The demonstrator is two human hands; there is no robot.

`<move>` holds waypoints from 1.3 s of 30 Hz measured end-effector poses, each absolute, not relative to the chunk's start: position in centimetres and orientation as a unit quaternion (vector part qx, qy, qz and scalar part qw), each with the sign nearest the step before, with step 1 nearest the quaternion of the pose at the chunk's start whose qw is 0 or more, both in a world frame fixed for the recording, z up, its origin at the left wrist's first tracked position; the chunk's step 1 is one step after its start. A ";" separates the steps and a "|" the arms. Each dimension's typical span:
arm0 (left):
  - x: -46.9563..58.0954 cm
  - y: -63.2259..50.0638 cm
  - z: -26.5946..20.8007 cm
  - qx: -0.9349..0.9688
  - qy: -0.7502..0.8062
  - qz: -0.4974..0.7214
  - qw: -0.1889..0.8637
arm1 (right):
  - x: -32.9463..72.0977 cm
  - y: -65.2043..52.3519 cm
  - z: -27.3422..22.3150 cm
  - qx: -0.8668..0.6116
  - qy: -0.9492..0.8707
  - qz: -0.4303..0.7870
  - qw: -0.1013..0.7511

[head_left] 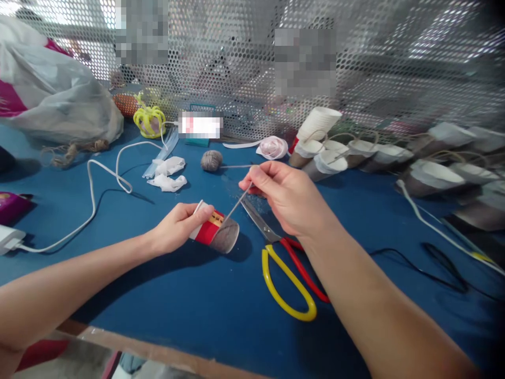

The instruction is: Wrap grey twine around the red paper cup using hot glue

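My left hand is closed around the rim end of a paper cup, which lies tilted on its side in the air with its base toward the right. Grey yarn covers the cup's base end; the part near my fingers is red and white. From the cup a taut strand of grey yarn runs up to my right hand, pinched between thumb and fingers. Beyond that hand the strand leads left to a ball of grey yarn on the table. Scissors with one yellow and one red handle lie partly under my right forearm.
Several wrapped cups with string handles stand at the right, near a roll of pale pink ribbon. A white cable winds across the left. Crumpled white scraps, a plastic bag and a perforated metal screen are farther back.
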State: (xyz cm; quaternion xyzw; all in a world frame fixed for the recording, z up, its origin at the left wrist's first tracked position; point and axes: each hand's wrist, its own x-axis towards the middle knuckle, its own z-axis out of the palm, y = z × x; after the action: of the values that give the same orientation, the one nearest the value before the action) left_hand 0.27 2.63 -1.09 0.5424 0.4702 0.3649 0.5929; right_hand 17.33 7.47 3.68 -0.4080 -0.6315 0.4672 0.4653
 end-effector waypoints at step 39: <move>-0.3 1.0 -0.7 0.789 0.278 0.445 0.320 | 16.4 7.2 2.3 -0.501 -0.739 0.333 0.303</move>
State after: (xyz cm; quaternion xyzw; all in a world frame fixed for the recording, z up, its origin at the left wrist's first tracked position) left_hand -0.35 1.04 -0.66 0.7889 0.2781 0.4452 0.3195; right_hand 16.40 7.18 2.26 -0.5005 -0.7393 0.3333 0.3031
